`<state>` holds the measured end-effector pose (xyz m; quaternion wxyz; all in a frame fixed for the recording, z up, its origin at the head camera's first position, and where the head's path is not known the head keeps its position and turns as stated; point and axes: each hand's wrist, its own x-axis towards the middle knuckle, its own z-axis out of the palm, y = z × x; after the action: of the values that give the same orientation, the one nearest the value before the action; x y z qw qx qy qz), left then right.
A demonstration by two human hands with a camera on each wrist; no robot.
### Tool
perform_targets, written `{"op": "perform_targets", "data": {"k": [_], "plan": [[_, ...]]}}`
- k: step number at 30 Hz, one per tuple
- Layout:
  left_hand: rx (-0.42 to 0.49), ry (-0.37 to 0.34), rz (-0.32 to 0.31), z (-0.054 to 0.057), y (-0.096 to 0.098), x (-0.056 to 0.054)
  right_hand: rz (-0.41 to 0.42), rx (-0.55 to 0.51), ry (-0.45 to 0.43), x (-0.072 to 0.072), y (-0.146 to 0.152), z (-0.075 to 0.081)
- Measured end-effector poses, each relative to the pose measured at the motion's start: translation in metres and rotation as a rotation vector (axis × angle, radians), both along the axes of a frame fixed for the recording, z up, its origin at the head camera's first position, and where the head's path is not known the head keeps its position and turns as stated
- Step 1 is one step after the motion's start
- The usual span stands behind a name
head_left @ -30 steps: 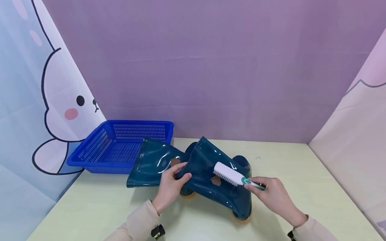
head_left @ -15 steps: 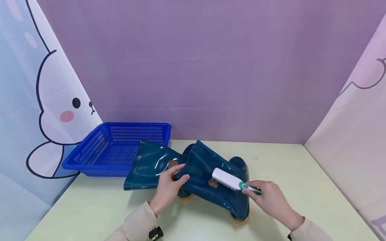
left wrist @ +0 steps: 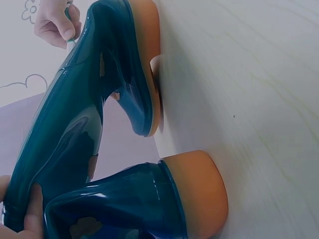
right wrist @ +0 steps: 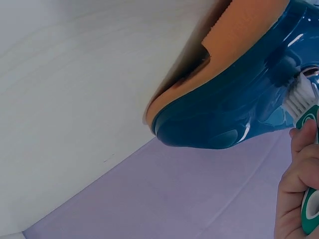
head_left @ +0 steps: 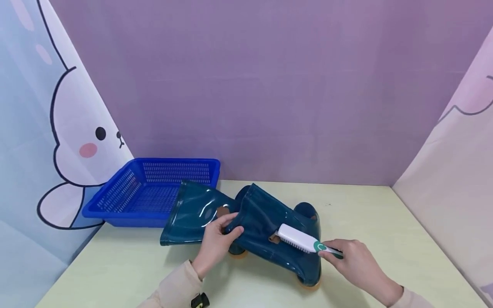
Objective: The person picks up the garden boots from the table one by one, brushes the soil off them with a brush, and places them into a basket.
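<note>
A dark teal rubber boot (head_left: 265, 214) with an orange sole leans to the left on the table. My left hand (head_left: 217, 239) grips the rim of its shaft, thumb on the near side. My right hand (head_left: 354, 259) holds a white and green scrub brush (head_left: 298, 237) by the handle, bristles down on the boot's shaft beside a brown patch (head_left: 274, 238). In the right wrist view the bristles (right wrist: 300, 97) meet the boot's surface above the foot. Behind my left hand, a second teal boot (head_left: 194, 214) tilts the same way, a brown patch on it too.
A blue plastic basket (head_left: 152, 220) with slotted walls stands at the back left, behind the second boot's shaft. The pale table (head_left: 358, 218) ends at a purple cloth backdrop (head_left: 269, 94). Printed cloth hangs at both sides.
The brush has moved down and slightly right along the boot's shaft, to overlap the brown patch. My left hand keeps its grip on the boot's rim.
</note>
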<state>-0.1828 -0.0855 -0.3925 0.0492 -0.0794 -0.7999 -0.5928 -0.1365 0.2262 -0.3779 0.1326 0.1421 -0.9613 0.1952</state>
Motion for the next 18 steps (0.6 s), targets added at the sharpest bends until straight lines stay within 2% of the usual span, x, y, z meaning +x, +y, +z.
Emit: {"op": "perform_targets", "data": {"k": [6,9,18], "plan": [[0.017,0.009,-0.006,0.001,0.000,0.002,0.000,0.010,0.041,0.004,0.008,0.000],[0.019,0.008,-0.007,0.002,0.000,0.002,-0.013,0.005,0.027,0.007,0.011,0.002],[0.031,0.019,-0.005,0.005,0.000,0.004,-0.023,-0.104,0.008,0.005,0.000,0.011]]}}
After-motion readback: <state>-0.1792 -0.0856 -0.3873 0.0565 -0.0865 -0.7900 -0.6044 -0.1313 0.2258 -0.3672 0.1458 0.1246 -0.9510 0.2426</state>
